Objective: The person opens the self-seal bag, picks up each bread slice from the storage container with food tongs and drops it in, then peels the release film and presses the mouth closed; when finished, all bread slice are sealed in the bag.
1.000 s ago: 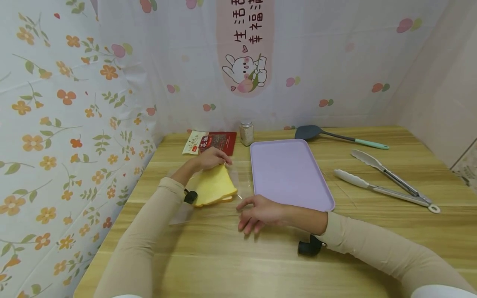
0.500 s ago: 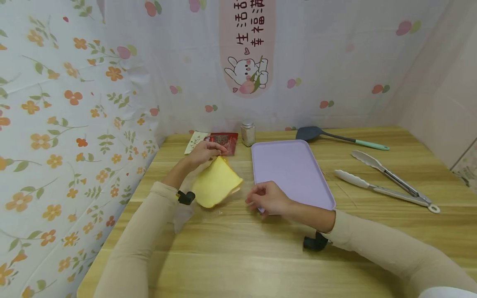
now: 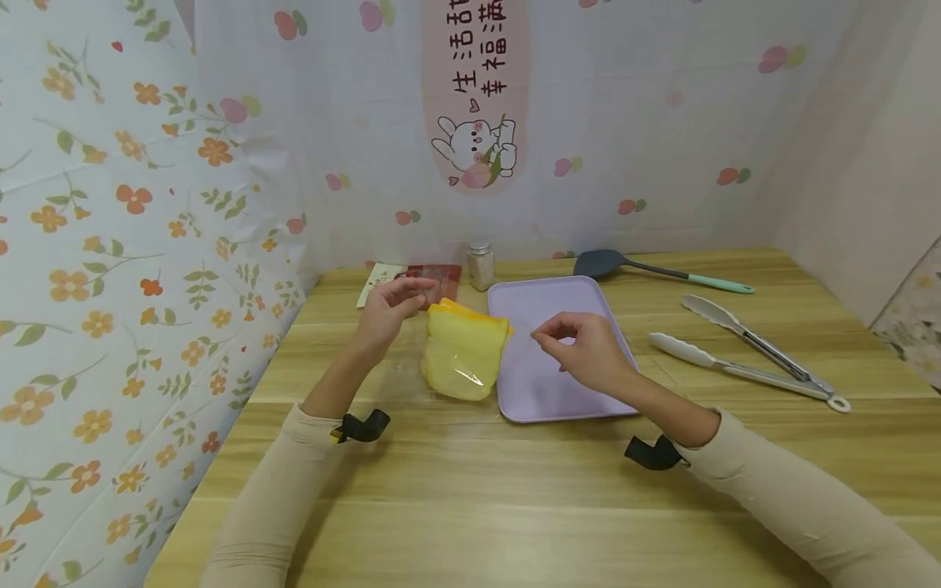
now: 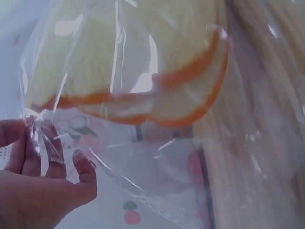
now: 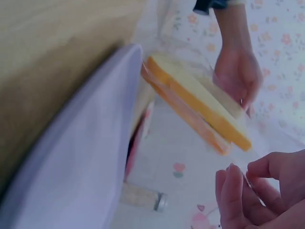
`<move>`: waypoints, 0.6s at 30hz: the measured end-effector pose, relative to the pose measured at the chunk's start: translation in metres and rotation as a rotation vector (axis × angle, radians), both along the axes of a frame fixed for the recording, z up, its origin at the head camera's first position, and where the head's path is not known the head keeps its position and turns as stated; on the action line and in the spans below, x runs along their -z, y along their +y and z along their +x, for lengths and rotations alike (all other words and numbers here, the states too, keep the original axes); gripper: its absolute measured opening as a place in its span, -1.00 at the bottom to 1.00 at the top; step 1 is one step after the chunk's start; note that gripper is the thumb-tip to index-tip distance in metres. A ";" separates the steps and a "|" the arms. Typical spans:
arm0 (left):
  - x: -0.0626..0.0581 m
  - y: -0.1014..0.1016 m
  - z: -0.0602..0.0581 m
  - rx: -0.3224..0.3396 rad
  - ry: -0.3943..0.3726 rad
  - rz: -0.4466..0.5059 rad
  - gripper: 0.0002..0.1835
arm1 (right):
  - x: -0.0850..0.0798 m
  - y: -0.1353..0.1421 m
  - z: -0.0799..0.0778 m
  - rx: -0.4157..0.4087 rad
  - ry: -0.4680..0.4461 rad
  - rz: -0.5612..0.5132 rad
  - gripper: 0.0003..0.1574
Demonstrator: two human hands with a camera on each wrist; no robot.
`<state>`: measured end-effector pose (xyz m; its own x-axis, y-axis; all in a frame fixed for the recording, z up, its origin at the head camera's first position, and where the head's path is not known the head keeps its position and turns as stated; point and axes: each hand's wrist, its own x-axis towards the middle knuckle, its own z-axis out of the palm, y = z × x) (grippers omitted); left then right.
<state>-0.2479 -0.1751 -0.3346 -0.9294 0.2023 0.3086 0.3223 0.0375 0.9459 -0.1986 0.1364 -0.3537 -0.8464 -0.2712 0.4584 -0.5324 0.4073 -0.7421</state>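
Bread slices [image 3: 465, 355] with orange-brown crusts lie inside a clear plastic bag [image 4: 152, 162], tilted up off the wooden table between my hands. My left hand [image 3: 388, 317] pinches the bag on its left side; the left wrist view shows the film gathered at my fingers. On the other side my right hand [image 3: 588, 349] pinches the bag's edge, and a thin line of film shows between thumb and finger in the right wrist view. The bread overlaps the left rim of the lilac tray [image 3: 547, 400], and my right hand is over that tray.
Behind my left hand lie red and cream food packets [image 3: 434, 278]. A small glass jar [image 3: 481, 265] stands beside them. A spatula [image 3: 665, 269] lies behind the tray, and open metal tongs [image 3: 764, 384] lie to its right. A printed cloth [image 3: 367, 106] hangs at the back.
The bread and bag have been lifted and shifted right, towards the tray. My right hand has moved up and right, from the tray's near left corner to over the tray.
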 end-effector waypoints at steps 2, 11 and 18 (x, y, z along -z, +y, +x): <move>-0.001 0.004 0.006 -0.011 0.041 0.048 -0.74 | -0.005 0.004 0.000 0.015 0.045 0.015 -0.94; -0.014 0.012 0.026 -0.017 0.186 0.253 -0.73 | -0.028 0.010 0.000 0.025 0.195 -0.005 -0.97; -0.036 0.022 0.038 -0.063 0.383 0.248 -0.77 | -0.064 0.015 -0.002 0.068 0.325 -0.059 -0.96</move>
<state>-0.2096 -0.1533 -0.2984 -0.7470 0.0253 0.6643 0.6549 -0.1441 0.7419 -0.2010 0.1513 -0.2894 -0.6685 -0.1843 0.7206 -0.7183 0.4110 -0.5613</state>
